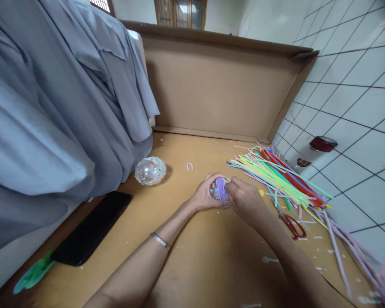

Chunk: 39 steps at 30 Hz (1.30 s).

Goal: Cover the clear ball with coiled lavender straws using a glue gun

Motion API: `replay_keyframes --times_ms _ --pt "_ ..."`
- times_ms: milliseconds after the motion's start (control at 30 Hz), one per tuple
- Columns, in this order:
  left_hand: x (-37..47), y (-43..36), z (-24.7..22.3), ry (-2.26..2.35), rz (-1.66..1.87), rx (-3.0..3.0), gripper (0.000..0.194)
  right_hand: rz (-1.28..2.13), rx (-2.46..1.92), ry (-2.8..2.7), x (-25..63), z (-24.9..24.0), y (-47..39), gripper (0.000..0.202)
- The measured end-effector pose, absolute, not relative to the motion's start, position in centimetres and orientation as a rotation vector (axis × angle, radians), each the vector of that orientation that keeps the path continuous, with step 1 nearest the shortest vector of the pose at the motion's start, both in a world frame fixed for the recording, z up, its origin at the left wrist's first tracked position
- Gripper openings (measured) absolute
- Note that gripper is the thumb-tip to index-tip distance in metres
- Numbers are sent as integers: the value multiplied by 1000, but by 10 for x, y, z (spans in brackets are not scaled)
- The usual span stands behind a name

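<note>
Holding hand: the left hand (202,196) is gripping the clear round piece (213,191); its fingers are curving over the far side and its thumb is pressing along the near side.

Working hand: the right hand (244,197) is bending its fingers together at the right edge of the purple band (222,189); whether they are pinching it, I am not able to tell.

Place of the round piece: it is sitting between both hands, above the middle of the brown table (186,252).

Direction: from my distant seat, I am seeing its clear side facing left, into the left palm. The band is running nearly away from the person, its far end leaning a little to the left. Because the hands are covering both sides, I am not able to name a long axis of the whole piece.

Left of the hands: a larger clear ball (150,171) is resting near the grey cloth (83,107), and a small lilac arch (189,164) is lying between ball and hands.

Right of the hands: red-handled scissors (281,215) are lying beside the coloured strips (272,171), handles pointing toward the near right.
</note>
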<state>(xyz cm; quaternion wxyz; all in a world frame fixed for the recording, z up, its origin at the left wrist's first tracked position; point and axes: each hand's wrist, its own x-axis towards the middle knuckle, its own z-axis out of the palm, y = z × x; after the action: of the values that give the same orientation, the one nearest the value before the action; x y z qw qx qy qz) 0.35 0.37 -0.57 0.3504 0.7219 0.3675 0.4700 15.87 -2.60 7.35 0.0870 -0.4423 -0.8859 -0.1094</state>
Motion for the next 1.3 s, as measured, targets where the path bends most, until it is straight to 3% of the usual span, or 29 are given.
replay_keyframes --times_ms 533,1000,1300 --pt "5 2 -5 976 1303 1957 73 -39 -1311 -2515 160 70 -23 23" --pt "5 3 -10 962 1355 1953 75 -4 -1339 -2522 160 71 -22 22" --pt "4 5 -11 854 1400 2063 61 -28 -1344 -2527 161 69 -21 23"
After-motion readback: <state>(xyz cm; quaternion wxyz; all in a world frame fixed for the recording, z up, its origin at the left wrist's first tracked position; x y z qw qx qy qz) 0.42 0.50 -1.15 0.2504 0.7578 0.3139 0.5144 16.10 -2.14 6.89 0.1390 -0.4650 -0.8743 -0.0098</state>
